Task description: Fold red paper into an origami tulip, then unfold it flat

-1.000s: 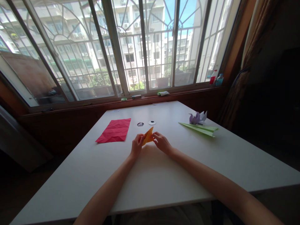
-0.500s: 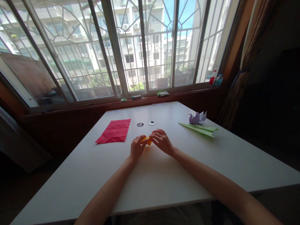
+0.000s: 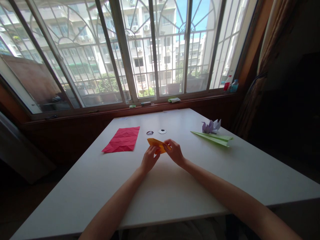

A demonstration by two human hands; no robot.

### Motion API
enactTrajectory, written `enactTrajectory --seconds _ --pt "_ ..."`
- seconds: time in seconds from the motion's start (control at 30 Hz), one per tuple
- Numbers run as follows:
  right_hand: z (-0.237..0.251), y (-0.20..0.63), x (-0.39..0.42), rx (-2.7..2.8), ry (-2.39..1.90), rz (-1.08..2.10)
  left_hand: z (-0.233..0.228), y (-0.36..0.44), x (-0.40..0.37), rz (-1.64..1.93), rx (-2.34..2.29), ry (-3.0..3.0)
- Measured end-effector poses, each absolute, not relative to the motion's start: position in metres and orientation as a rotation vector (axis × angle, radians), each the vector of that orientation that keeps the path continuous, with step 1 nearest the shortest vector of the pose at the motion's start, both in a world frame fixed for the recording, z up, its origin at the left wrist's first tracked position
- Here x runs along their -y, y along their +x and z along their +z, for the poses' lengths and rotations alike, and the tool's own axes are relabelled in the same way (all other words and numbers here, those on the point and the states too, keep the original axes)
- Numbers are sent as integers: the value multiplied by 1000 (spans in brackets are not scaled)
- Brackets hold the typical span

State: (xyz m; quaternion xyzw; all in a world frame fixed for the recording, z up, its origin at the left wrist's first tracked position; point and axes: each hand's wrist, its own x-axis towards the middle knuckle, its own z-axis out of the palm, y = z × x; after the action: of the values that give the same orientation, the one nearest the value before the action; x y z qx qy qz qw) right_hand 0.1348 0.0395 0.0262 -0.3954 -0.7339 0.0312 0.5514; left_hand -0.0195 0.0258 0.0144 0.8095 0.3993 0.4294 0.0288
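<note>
Both hands meet over the white table, pinching a folded orange paper between them. The left hand grips its near edge from below with fingertips closed on it; the right hand clasps its right end, fingers curled over the fold. The paper is lifted just clear of the tabletop, its long axis running left-right, slightly tilted, with the free pointed end aimed leftward, away from the right hand. Just beyond the hands lie two small round discs. Left of the left hand, a creased red sheet lies flat. Well right of the right hand sit a green paper plane and, just behind it, a purple origami figure.
</note>
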Motion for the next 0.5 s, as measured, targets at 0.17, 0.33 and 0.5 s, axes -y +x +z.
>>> enactTrajectory --seconds 0.17,0.33,0.5 --pt "25 133 -36 1769 -811 194 10 -20 -31 1368 -1327 2254" --pt "24 133 -35 1852 -716 232 10 -21 -34 1364 -1202 1961" --pt "19 132 -39 1929 -740 232 6 -19 -36 1406 -1066 1759"
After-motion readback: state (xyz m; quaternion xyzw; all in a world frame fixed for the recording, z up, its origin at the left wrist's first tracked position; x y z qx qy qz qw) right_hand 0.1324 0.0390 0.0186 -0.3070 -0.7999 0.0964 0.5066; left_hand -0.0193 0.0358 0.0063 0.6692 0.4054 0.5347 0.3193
